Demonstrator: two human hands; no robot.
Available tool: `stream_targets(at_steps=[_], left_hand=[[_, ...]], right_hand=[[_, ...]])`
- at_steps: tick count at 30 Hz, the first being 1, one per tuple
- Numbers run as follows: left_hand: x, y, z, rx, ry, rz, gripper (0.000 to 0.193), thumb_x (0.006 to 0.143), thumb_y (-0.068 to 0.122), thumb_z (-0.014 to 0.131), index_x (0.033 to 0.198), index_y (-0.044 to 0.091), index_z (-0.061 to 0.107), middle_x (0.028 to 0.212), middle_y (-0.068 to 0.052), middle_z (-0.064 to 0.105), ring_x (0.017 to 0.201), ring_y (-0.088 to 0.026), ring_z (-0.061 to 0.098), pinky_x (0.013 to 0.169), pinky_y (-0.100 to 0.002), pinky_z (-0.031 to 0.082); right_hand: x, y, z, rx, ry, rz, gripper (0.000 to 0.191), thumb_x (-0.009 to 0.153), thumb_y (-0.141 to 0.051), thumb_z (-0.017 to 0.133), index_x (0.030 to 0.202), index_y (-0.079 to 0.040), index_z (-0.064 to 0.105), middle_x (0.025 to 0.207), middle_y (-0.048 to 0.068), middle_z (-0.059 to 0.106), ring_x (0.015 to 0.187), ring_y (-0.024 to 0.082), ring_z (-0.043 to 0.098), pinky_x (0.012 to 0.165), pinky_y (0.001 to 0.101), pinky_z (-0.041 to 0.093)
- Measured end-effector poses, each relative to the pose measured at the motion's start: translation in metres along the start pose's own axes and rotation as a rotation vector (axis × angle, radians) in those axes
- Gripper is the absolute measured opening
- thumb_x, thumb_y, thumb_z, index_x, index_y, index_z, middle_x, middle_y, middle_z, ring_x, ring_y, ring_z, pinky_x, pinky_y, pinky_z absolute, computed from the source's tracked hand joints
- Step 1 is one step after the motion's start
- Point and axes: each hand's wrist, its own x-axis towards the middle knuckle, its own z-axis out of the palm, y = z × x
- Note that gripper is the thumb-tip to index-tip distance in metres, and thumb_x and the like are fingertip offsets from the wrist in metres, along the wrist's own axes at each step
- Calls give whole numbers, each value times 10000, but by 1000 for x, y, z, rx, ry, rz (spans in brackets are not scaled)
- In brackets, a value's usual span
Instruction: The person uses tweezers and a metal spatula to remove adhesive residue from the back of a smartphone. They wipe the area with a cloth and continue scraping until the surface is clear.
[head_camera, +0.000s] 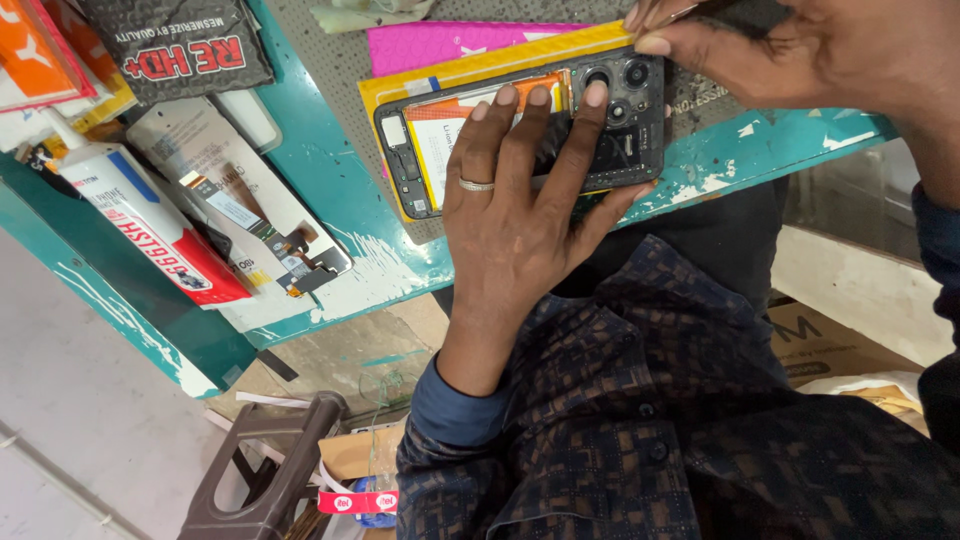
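A phone (610, 130) with its back cover off lies on a yellow padded envelope (470, 68) at the edge of the teal table (330, 190); its battery with an orange label and its camera lenses are exposed. My left hand (520, 220), a ring on one finger, lies flat across the phone's middle, with the thumb against the near edge, holding it down. My right hand (800, 55) reaches in from the upper right, fingertips pinched at the phone's corner by the cameras. Whether it holds a small tool is hidden.
A pink envelope (450, 40) lies under the yellow one. To the left are a white and red glue tube (150, 230), a flex-cable part on a white packet (270, 240) and a dark packet (180, 45). Below the table stand a brown stool (270, 470) and a cardboard box (830, 340).
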Motion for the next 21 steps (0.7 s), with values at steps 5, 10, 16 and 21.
stream_targets(at_steps=[5,10,16,21], left_hand=[[0,1,1,7,5,0,662,995,614,792,1467,181,624,1396,-125,549,1419,-315,448,1149,-475,458],[-1,1,1,12,-16,-11,658,998,613,798,1463,178,634,1387,-118,543,1420,-308,440,1147,-468,452],[-1,1,1,5,2,7,662,1008,605,801,1476,174,618,1389,-126,549,1420,-320,436,1135,-464,449],[1,6,-2,19,-13,-16,679,987,597,811,1474,166,616,1359,-123,567,1409,-321,453,1125,-462,449]], right_hand=[[-9,5,2,-52,-30,-4,97,1158,-82,642,1187,1,603,1191,107,686,1130,197,709,1006,282,599],[-16,4,-2,-150,-128,175,195,1026,-74,689,1203,9,682,1106,130,722,706,175,651,585,306,519],[-15,3,-1,-162,-109,131,201,1013,-79,678,1191,14,676,1081,129,717,670,154,632,559,296,500],[-9,1,-8,-316,-135,-80,224,952,-58,687,1156,24,642,1032,136,672,810,240,683,673,341,547]])
